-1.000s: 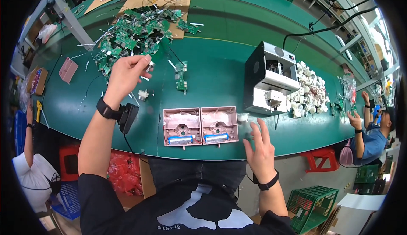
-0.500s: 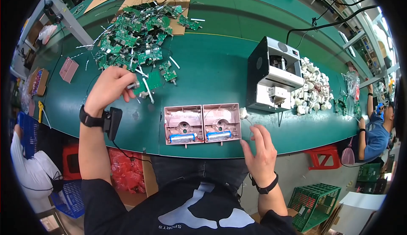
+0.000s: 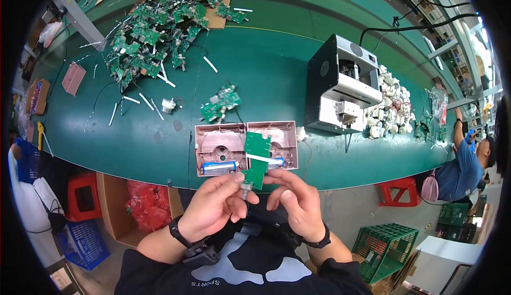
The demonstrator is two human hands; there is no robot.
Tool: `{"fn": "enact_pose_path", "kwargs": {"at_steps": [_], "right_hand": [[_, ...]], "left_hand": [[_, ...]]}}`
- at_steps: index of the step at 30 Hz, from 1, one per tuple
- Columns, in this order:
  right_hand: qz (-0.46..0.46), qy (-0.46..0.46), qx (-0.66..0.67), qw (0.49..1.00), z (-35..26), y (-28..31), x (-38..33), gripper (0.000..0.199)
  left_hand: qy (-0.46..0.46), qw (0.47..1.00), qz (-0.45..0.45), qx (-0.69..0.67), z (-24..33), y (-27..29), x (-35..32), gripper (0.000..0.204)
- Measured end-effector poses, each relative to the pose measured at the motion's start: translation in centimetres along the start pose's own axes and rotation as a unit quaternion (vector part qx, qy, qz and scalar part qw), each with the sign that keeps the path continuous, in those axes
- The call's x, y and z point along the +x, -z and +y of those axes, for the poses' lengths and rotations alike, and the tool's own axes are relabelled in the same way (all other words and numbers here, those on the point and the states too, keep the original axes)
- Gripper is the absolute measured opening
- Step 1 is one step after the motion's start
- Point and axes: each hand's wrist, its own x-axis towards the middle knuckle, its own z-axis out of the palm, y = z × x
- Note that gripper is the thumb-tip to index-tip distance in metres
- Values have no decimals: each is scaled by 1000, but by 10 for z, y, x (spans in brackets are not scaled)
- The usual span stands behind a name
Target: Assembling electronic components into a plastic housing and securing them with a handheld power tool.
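A green circuit board with a white strip across it stands over the right pink plastic housing. My left hand pinches its lower end, beside a small metal shaft part. Touching or nearly touching the board's lower right edge are the fingertips of my right hand, whose thumb is apart from them. The left pink housing lies alongside, with a blue-wrapped battery inside. Behind the housings rests another circuit board. A small white part with wires sits beside the right housing.
A tangled pile of circuit boards is at the far left. A black-and-silver machine stands right of centre, with a heap of white parts beyond it. White strips and a small white wired part lie left. A person works at far right.
My left hand has come from the pile to the front of the housings with a circuit board. Another board now lies behind the housings. My right hand has moved left toward the held board.
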Motion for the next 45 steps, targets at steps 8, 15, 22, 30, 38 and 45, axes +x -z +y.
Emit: {"fn": "enact_pose_path", "kwargs": {"at_steps": [8, 15, 22, 30, 38, 45], "right_hand": [[-73, 2, -100, 992, -24, -11, 44, 24], [-152, -38, 5, 988, -63, 22, 101, 21], [-146, 19, 154, 977, -80, 38, 117, 21], [-18, 76, 29, 997, -81, 53, 93, 22], [55, 148, -66, 985, -69, 60, 19, 29], [35, 203, -93, 974, -51, 67, -40, 37]], "left_hand": [[-78, 934, -15, 349, 39, -18, -12, 27], [-507, 498, -55, 701, 150, -31, 54, 38], [-407, 560, -117, 712, 158, -10, 139, 22], [-323, 658, 151, 664, 212, 19, 129, 37], [-546, 478, 179, 664, 197, -10, 52, 83], [-443, 435, -110, 776, 88, -30, 73, 100]]}}
